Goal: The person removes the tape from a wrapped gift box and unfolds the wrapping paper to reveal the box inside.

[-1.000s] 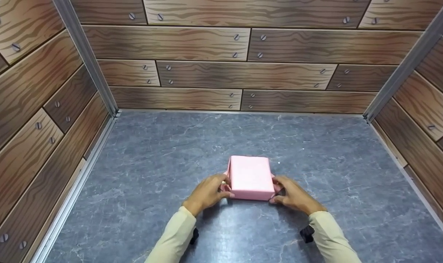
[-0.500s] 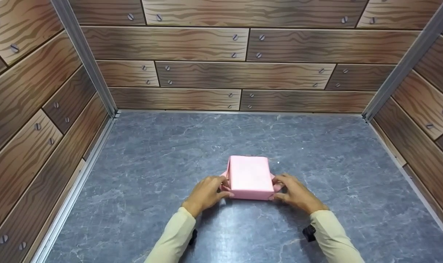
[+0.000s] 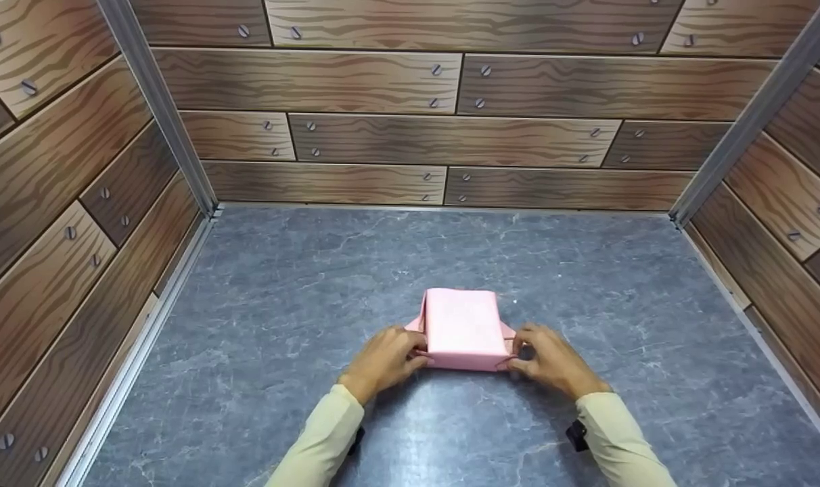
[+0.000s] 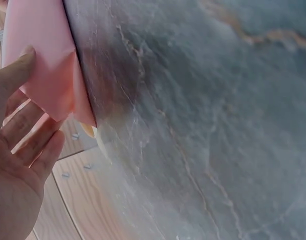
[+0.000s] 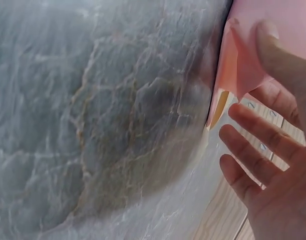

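Note:
A box-shaped parcel in pink wrapping paper [image 3: 463, 323] lies on the grey surface, its paper sticking out at both short ends. My left hand [image 3: 386, 358] pinches the paper at the near left corner. In the left wrist view, the thumb lies on the pink front and fingers reach behind the folded flap [image 4: 55, 92]. At the near right corner my right hand [image 3: 552, 362] pinches the paper the same way; its other fingers are spread in the right wrist view. A yellowish edge [image 5: 220, 107] shows beside the right flap [image 5: 245, 70].
The surface [image 3: 302, 284] is grey and marble-patterned. Wood-patterned walls [image 3: 356, 138] with metal corner strips [image 3: 160, 101] enclose it at the back and both sides. A dark device [image 3: 576, 434] sits at the right wrist, under the pale sleeve [image 3: 616, 433].
The paper flaps at both ends now stand out farther to the sides. My fingers have shifted slightly at the near corners, and the right hand sits a little farther right. The parcel has stayed in place.

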Action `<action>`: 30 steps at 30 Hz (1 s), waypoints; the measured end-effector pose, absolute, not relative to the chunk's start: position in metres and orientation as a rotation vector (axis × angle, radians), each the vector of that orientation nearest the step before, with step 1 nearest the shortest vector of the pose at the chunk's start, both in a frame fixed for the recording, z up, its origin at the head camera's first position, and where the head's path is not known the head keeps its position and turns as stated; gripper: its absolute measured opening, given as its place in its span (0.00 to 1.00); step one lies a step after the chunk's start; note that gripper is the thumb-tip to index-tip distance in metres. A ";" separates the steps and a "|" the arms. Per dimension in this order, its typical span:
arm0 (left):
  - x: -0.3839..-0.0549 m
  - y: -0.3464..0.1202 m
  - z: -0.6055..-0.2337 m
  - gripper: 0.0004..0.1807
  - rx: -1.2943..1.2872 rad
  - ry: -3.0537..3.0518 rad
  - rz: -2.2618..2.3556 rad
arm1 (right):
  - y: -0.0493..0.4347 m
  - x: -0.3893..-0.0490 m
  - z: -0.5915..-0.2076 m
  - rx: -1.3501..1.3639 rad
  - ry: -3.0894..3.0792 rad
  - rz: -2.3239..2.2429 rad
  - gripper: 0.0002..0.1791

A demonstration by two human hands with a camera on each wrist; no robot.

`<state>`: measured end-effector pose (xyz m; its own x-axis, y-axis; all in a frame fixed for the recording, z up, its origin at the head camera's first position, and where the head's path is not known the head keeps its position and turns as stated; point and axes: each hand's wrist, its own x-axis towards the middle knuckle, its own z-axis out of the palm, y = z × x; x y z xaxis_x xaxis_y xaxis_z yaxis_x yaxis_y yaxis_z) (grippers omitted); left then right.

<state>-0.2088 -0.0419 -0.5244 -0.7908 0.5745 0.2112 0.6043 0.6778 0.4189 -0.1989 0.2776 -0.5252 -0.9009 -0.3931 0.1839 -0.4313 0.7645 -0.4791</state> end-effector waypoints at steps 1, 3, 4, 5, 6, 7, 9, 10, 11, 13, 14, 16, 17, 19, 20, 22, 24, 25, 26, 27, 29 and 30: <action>-0.209 -0.042 -0.525 0.08 -0.991 -2.817 -0.737 | 0.278 -0.199 -0.525 0.676 -2.881 0.806 0.14; -0.209 -0.042 -0.526 0.07 -0.988 -2.813 -0.734 | 0.278 -0.199 -0.525 0.681 -2.875 0.799 0.14; -0.208 -0.042 -0.526 0.07 -0.986 -2.812 -0.734 | 0.277 -0.199 -0.525 0.682 -2.872 0.796 0.14; -0.208 -0.042 -0.527 0.07 -0.984 -2.810 -0.732 | 0.277 -0.199 -0.525 0.686 -2.868 0.791 0.14; -0.208 -0.042 -0.527 0.07 -0.982 -2.811 -0.726 | 0.277 -0.199 -0.525 0.689 -2.863 0.783 0.14; -0.208 -0.041 -0.527 0.06 -0.980 -2.811 -0.721 | 0.277 -0.199 -0.526 0.691 -2.857 0.774 0.15; -0.208 -0.041 -0.527 0.05 -0.980 -2.804 -0.715 | 0.277 -0.199 -0.526 0.692 -2.844 0.748 0.16; -0.208 -0.041 -0.527 0.05 -0.979 -2.798 -0.714 | 0.276 -0.199 -0.526 0.692 -2.838 0.734 0.16; -0.208 -0.041 -0.527 0.05 -0.980 -2.794 -0.715 | 0.276 -0.199 -0.527 0.692 -2.829 0.718 0.17; -0.209 -0.041 -0.528 0.06 -0.973 -2.786 -0.728 | 0.275 -0.199 -0.527 0.688 -2.812 0.681 0.17; -0.209 -0.041 -0.528 0.06 -0.966 -2.783 -0.738 | 0.274 -0.199 -0.527 0.685 -2.805 0.669 0.18; -0.209 -0.041 -0.529 0.07 -0.951 -2.784 -0.759 | 0.273 -0.199 -0.527 0.665 -2.796 0.659 0.17; -0.209 -0.041 -0.529 0.07 -0.941 -2.788 -0.770 | 0.272 -0.199 -0.527 0.652 -2.796 0.660 0.16; -0.209 -0.041 -0.529 0.08 -0.917 -2.796 -0.783 | 0.272 -0.199 -0.527 0.625 -2.805 0.678 0.15; -0.209 -0.041 -0.529 0.09 -0.904 -2.802 -0.783 | 0.271 -0.199 -0.527 0.609 -2.812 0.697 0.15; -0.209 -0.041 -0.529 0.09 -0.882 -2.813 -0.787 | 0.270 -0.200 -0.528 0.584 -2.819 0.721 0.15; -0.209 -0.041 -0.530 0.10 -0.862 -2.818 -0.785 | 0.269 -0.200 -0.528 0.570 -2.821 0.740 0.15; -0.210 -0.041 -0.530 0.10 -0.852 -2.819 -0.783 | 0.269 -0.200 -0.529 0.565 -2.821 0.748 0.14; -0.210 -0.041 -0.530 0.10 -0.842 -2.819 -0.783 | 0.268 -0.200 -0.529 0.566 -2.817 0.758 0.14; -0.210 -0.040 -0.530 0.10 -0.831 -2.820 -0.785 | 0.267 -0.201 -0.530 0.569 -2.810 0.767 0.13; -0.211 -0.040 -0.530 0.11 -0.807 -2.824 -0.799 | 0.265 -0.201 -0.531 0.569 -2.803 0.796 0.11; -0.211 -0.040 -0.530 0.11 -0.793 -2.827 -0.810 | 0.264 -0.201 -0.531 0.569 -2.799 0.810 0.11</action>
